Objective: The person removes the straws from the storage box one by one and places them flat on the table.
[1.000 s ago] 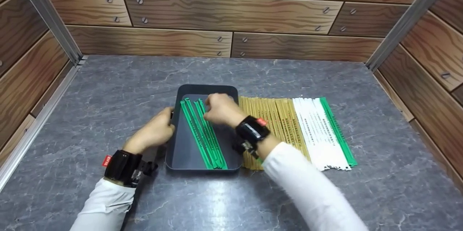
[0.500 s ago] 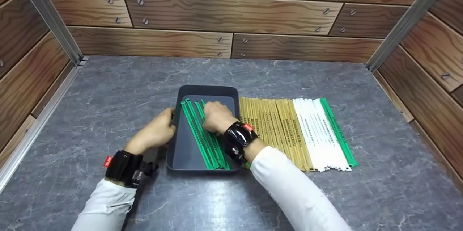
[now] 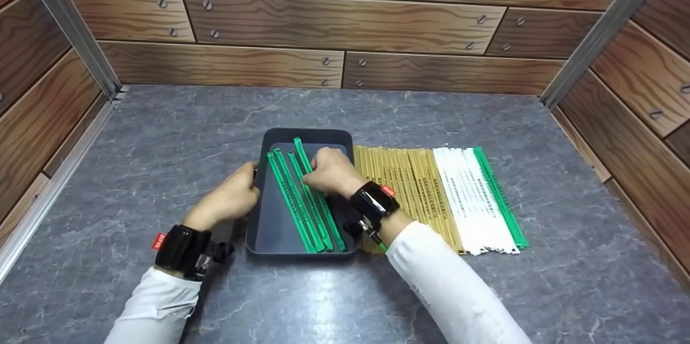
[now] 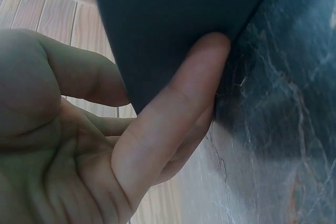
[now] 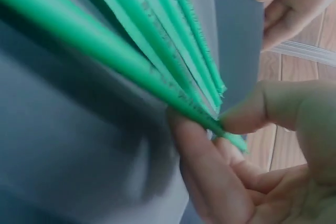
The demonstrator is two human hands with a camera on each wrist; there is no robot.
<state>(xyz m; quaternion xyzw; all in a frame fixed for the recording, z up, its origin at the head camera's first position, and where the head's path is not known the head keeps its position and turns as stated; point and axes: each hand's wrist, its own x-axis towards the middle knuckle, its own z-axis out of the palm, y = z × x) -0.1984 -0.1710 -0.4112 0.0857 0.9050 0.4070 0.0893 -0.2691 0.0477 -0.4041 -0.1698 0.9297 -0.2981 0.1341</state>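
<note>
A dark grey rectangular tray (image 3: 276,225) stands on the table, with several slim green wrapped straws (image 3: 289,198) lying lengthwise in it, black print along them. My left hand (image 3: 232,195) grips the tray's left wall; in the left wrist view a finger (image 4: 173,103) lies along its outer face. Over the tray, my right hand (image 3: 334,171) pinches one green wrapped straw (image 5: 110,53) near its far end, between thumb (image 5: 249,111) and fingers. That straw's far tip sticks up beyond the others, while its near end points toward the tray's front right corner.
Right of the tray lies a flat row of tan wrapped straws (image 3: 396,171), then white ones (image 3: 474,198), then green ones (image 3: 501,198) at the outer end. Wood-patterned panels (image 3: 345,23) enclose the grey marbled table (image 3: 226,117) at the back and sides.
My right hand dipped to the straws in the tray, then came up and to the right with one green wrapped straw, whose far end has risen. My left hand stays at the tray wall.
</note>
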